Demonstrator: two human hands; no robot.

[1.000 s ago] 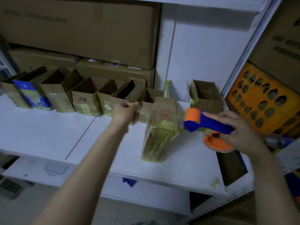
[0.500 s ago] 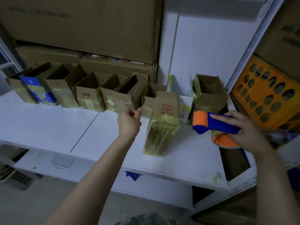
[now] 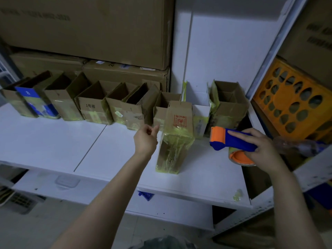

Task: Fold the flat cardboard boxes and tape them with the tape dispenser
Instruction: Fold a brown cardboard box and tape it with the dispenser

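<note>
A person's left hand (image 3: 145, 140) hovers over a white worktop (image 3: 53, 141) with its fingers curled in and the thumb tip stretched toward a narrow cardboard box (image 3: 177, 133). The box stands upright just beside the hand, at its 3 o'clock. Whether thumb and forefinger pinch an end of clear tape cannot be made out. The box bears a red stamp near its top, and yellowish tape wraps its lower half.

At the box's 3 o'clock, apart from it, the right hand (image 3: 261, 149) grips a blue-and-orange tape dispenser (image 3: 231, 141). The forefinger lies straight along the top of the handle and the other fingers curl round it. The dispenser's orange head points toward the box, and its tape roll (image 3: 241, 158) hangs below the handle, above the worktop.

At 12 o'clock from both hands, a row of open boxes (image 3: 93, 105) lines the back of the worktop in front of large stacked cartons (image 3: 89, 33). An orange crate (image 3: 291, 105) sits at the right hand's 1 o'clock, on shelving.
</note>
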